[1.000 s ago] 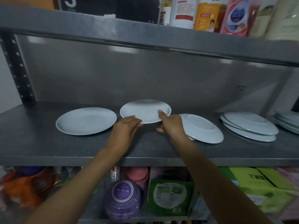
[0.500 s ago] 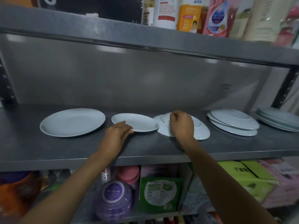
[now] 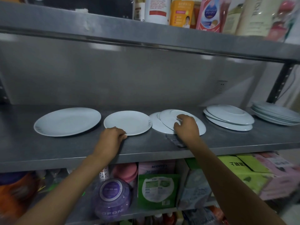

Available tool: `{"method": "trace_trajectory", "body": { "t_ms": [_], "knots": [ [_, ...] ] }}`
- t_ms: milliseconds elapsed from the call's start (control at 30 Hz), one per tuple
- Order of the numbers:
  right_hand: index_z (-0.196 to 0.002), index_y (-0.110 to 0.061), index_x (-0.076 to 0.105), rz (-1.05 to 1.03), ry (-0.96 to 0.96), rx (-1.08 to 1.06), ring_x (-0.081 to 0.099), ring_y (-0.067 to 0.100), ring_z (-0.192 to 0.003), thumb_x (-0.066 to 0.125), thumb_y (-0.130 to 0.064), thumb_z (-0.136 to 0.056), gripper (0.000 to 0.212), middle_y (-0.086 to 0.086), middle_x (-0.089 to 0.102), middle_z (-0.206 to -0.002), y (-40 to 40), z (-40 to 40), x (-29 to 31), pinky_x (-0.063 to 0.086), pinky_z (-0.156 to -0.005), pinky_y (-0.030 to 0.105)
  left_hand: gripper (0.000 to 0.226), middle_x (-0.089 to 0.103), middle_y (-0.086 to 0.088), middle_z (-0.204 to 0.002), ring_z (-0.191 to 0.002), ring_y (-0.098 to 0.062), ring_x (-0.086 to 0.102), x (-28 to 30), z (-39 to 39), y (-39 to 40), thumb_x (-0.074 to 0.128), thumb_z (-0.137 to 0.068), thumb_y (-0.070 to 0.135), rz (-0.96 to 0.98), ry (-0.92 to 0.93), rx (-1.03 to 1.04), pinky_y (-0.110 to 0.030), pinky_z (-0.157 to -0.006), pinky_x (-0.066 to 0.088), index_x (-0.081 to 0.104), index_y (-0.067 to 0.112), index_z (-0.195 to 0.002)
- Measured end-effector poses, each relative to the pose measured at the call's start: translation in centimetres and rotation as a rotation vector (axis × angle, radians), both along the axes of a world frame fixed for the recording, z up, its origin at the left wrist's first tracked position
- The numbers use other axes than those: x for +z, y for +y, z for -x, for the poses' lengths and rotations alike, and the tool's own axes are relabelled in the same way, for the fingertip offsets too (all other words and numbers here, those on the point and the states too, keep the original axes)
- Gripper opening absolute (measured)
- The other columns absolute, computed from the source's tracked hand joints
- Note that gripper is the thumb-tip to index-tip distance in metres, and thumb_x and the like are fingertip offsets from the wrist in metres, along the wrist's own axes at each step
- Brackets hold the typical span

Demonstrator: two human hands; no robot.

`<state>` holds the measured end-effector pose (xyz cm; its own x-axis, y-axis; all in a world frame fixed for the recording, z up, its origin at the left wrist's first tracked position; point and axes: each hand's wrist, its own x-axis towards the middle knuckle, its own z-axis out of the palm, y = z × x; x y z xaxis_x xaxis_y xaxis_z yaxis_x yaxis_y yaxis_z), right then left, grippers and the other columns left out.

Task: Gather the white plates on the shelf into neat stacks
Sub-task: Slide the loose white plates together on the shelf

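Several white plates lie along the grey metal shelf [image 3: 227, 141]. My left hand [image 3: 112, 136] pinches the near rim of a small upright plate [image 3: 129, 121], which sits flat on the shelf. To its left is a large plate [image 3: 67, 121]. My right hand [image 3: 186, 126] rests with curled fingers on the top one of two overlapping upside-down plates [image 3: 162, 123] and grips its raised base. Further right are a stack of upside-down plates [image 3: 228, 119] and another stack [image 3: 276, 113] at the frame edge.
The upper shelf [image 3: 146, 31] hangs low above the plates and carries bottles. A perforated upright post [image 3: 279, 83] stands at the back right. Boxes and jars fill the shelf below. A dark patch [image 3: 176, 140] lies under my right wrist.
The small plate went from held in both hands to lying flat on the shelf. My right hand left it and moved right onto the upside-down plates. My left hand stays at its rim.
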<state>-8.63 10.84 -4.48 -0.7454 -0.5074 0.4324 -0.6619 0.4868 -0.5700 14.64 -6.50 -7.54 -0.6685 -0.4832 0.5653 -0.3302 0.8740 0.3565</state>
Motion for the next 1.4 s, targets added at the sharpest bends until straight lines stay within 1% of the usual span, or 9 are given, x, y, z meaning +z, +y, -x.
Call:
{"method": "trace_trajectory", "body": {
  "t_ms": [133,233,300,533,700,867,1167,1300,1400],
  "knots": [
    [-0.131,-0.005,0.056,-0.108,0.007,0.055,0.051,0.029,-0.124,0.064,-0.032,-0.086,0.053,0.012,0.057,-0.134,0.6,0.4,-0.4,0.04,-0.101,0.034,0.017,0.068,-0.008,-0.07,-0.079,-0.032,0.061,-0.1,0.1,0.4,0.066,-0.084,0.017,-0.033,-0.01,0.057,-0.036,-0.066,0.045,0.067,0.007,-0.07],
    [-0.117,-0.01,0.059,-0.163,0.048,0.053,0.054,0.031,-0.117,0.066,-0.04,-0.083,0.046,0.012,0.062,-0.123,0.7,0.6,-0.5,0.042,-0.089,0.032,0.02,0.072,-0.01,-0.088,-0.108,-0.034,0.057,0.7,0.5,1.2,0.062,-0.087,0.024,0.0,-0.077,0.126,-0.04,-0.091,0.041,0.071,0.007,-0.081],
    [-0.127,-0.008,0.056,-0.197,0.01,0.053,0.053,0.03,-0.121,0.068,-0.042,-0.081,0.058,0.011,0.059,-0.129,0.8,0.7,-0.2,0.042,-0.094,0.035,0.028,0.072,-0.009,-0.099,-0.126,-0.032,0.046,1.2,0.8,1.6,0.057,-0.09,0.03,0.079,-0.108,0.15,-0.046,-0.107,0.025,0.071,0.007,-0.089],
    [-0.084,-0.017,0.043,-0.461,0.148,0.083,0.058,0.025,-0.081,0.066,-0.026,-0.073,0.027,0.0,0.053,-0.079,1.3,0.6,1.1,0.033,-0.057,0.028,0.027,0.068,-0.01,-0.104,-0.136,-0.031,0.033,2.6,2.2,3.6,0.052,-0.092,0.025,0.077,-0.076,0.061,-0.045,-0.111,0.018,0.066,0.003,-0.097],
    [-0.111,-0.004,0.049,-0.635,0.406,-0.016,0.058,0.031,-0.094,0.057,-0.013,-0.079,0.034,0.015,0.061,-0.103,0.7,0.1,0.7,0.041,-0.07,0.034,0.023,0.067,-0.011,-0.107,-0.137,-0.03,0.031,2.5,3.5,4.8,0.051,-0.087,0.015,0.065,-0.091,-0.011,-0.044,-0.113,0.017,0.066,0.002,-0.099],
    [-0.139,0.009,0.029,-0.734,0.531,-0.148,0.049,0.041,-0.118,0.06,-0.007,-0.084,0.066,0.03,0.051,-0.127,0.2,0.1,-0.8,0.041,-0.098,0.048,0.025,0.067,-0.011,-0.112,-0.139,-0.03,0.028,2.0,4.6,5.6,0.051,-0.086,0.012,0.083,-0.071,-0.058,-0.045,-0.116,0.014,0.066,0.002,-0.104],
    [-0.108,0.023,0.058,-0.289,0.627,-0.232,0.069,0.047,-0.085,0.073,0.022,-0.047,0.063,0.042,0.063,-0.1,1.5,1.3,2.2,0.058,-0.069,0.05,0.05,0.046,-0.012,-0.141,-0.142,-0.031,0.021,2.2,5.2,5.8,0.058,-0.084,0.011,0.152,0.047,-0.104,-0.044,-0.115,0.02,0.046,0.002,-0.132],
    [-0.12,0.014,0.055,-0.149,0.536,-0.197,0.069,0.044,-0.085,0.066,0.018,-0.063,0.059,0.034,0.064,-0.11,1.9,-1.1,5.0,0.057,-0.068,0.042,0.045,0.038,-0.011,-0.147,-0.144,-0.027,0.015,2.2,5.2,5.7,0.055,-0.092,0.019,0.21,0.102,-0.108,-0.047,-0.115,0.022,0.044,0.007,-0.134],
    [-0.106,0.003,0.056,0.041,0.418,-0.15,0.065,0.041,-0.08,0.051,0.007,-0.082,0.025,0.024,0.067,-0.095,1.1,-3.7,7.2,0.049,-0.064,0.04,0.05,0.027,-0.006,-0.154,-0.146,-0.02,0.01,2.5,5.1,5.8,0.046,-0.098,0.027,0.164,0.153,-0.14,-0.045,-0.117,0.019,0.031,0.013,-0.144]
  ]
}}
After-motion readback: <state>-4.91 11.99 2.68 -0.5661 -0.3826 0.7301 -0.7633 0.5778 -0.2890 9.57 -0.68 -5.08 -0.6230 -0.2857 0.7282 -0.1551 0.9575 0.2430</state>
